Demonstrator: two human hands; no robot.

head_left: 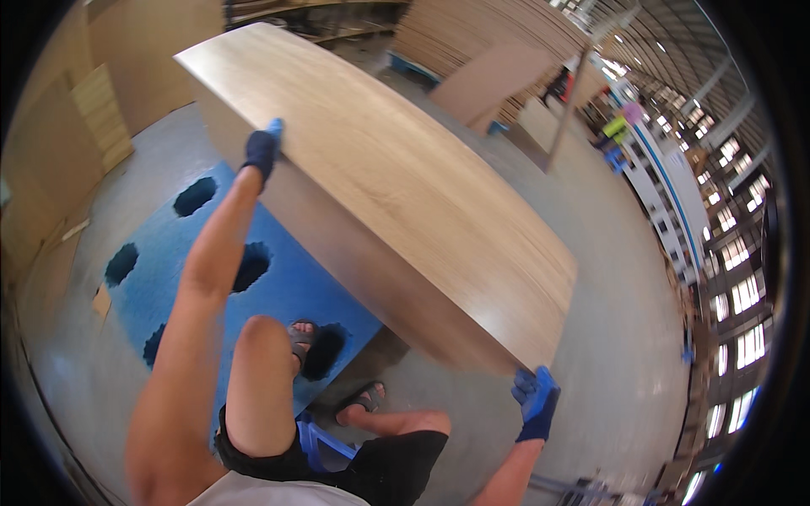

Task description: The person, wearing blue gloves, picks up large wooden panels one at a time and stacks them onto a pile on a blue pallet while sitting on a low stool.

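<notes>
A wood-grain board (380, 185) slants from far left to near right, across the far side of a blue pallet (160, 291) with 5 dark holes in view. The gloved left hand (265, 150) touches the board's near edge toward the left; I cannot tell whether its fingers close underneath. The gloved right hand (537, 403) grips the near right corner.

12 o'clock blocked: long pale wood-grain slab (396, 190) | 3 o'clock passable: smooth grey floor (624, 329) | 1 o'clock beyond: tall brown board stack (472, 34)
</notes>
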